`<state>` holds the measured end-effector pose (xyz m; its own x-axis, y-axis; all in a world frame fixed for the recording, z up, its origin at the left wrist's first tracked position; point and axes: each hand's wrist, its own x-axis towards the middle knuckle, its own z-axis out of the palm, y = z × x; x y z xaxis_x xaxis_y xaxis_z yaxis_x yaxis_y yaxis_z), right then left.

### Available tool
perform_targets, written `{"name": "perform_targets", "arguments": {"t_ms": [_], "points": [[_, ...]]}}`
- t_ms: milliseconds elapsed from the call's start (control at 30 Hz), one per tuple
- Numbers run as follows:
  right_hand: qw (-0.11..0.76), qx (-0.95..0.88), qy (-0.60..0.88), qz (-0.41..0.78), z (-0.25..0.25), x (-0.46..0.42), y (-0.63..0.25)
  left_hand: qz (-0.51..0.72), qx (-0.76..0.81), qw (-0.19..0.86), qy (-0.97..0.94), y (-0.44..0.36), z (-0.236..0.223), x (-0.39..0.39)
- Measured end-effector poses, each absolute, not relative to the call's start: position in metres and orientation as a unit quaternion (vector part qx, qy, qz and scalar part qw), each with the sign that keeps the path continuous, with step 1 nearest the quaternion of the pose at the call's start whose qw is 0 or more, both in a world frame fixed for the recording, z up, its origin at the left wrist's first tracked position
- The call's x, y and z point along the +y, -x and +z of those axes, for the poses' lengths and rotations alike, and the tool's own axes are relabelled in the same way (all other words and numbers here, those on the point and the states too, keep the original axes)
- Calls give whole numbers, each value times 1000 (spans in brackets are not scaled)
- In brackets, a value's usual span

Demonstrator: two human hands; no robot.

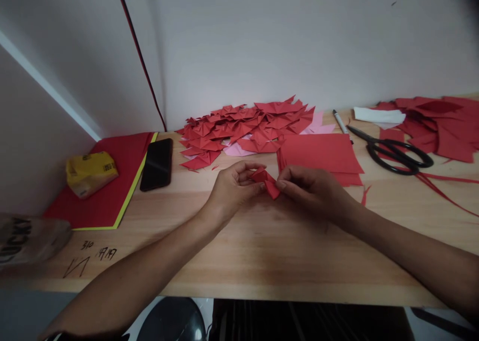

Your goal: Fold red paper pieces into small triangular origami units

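A small piece of folded red paper (270, 185) is held just above the wooden table, between both hands. My left hand (236, 182) pinches its left side with thumb and fingers. From the right, my right hand (310, 186) grips the other edge between thumb and forefinger. Right behind the hands lies a stack of flat red paper sheets (322, 151). A heap of folded red paper pieces (239, 126), with some pink paper (239, 149) among them, rests against the wall.
Black-handled scissors (396, 154), a marker (340, 121), a white strip (379, 115) and red paper scraps (441, 126) lie at the right. Leftward are a phone (157, 164), red sheets (108, 191) under a yellow packet (92, 174), and a plastic bottle (33, 239).
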<state>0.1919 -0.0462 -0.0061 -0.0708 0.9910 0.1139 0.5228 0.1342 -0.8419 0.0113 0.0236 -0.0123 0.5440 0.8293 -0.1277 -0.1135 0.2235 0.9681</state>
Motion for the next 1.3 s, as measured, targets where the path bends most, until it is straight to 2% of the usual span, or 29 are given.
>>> {"name": "perform_targets", "arguments": {"t_ms": [233,1300], "points": [[358,-657,607,267,-5,-48,-189,333,341,709,-520,-11,-14,20],[325,-644,635,275,-6,-48,-190,285,345,707,-547,-12,-6,16]]}}
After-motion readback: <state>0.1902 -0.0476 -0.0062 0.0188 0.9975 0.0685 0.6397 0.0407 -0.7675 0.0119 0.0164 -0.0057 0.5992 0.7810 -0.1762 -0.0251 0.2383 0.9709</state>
